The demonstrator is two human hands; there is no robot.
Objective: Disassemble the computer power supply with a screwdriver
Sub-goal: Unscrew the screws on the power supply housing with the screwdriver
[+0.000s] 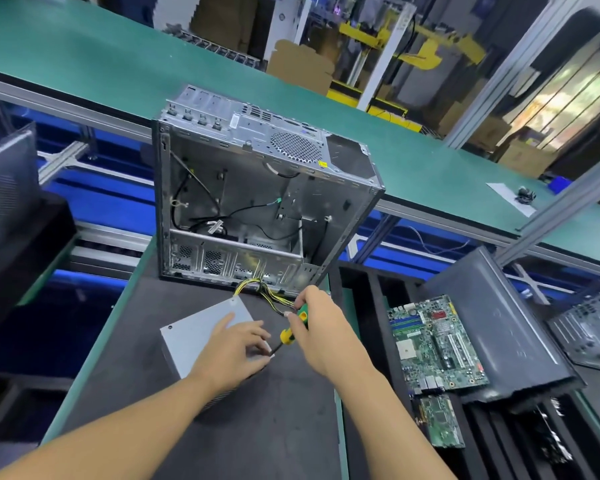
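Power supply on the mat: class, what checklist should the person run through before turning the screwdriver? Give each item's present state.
1. Power supply out of the computer case and lying on the black mat: ok.
2. Left hand steadying it, resting flat on its top: ok.
3. Right hand gripping the handle of the screwdriver: ok.
4. Tip seated in a screw: cannot tell, the left fingers hide it.
5. Cable bundle away from the tool: not ok, it runs right up to the right hand's fingers.
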